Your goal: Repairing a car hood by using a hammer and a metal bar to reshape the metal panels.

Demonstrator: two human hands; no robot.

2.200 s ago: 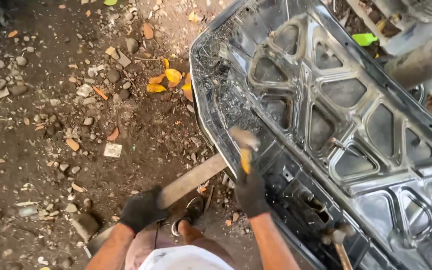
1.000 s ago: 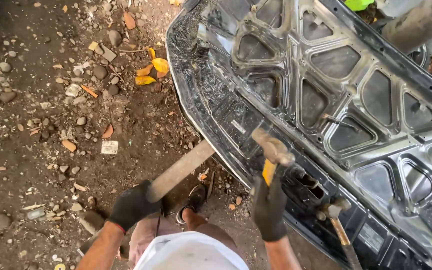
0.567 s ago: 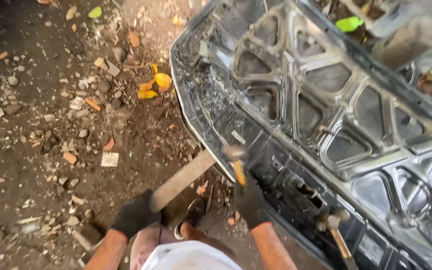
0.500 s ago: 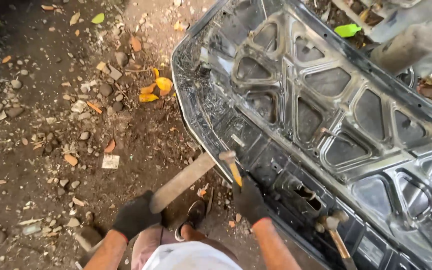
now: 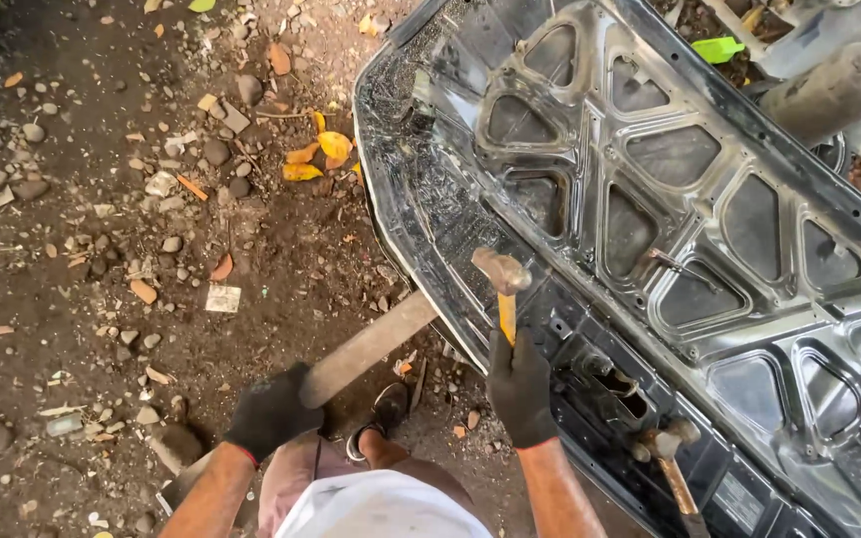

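Your gloved right hand grips a yellow-handled steel hammer over the upturned black car bonnet; your gloved left hand clasps a flat wooden bar. A small pale square label lies on the dirt.

I see open dirt ground on the left. On the right, the car hood fills the space. A spare hammer lies near its edge.

Black gloves on left hand and right hand; hammer handle yellow (head rusty brown); hood panel glossy black-grey; leaves yellow-orange.
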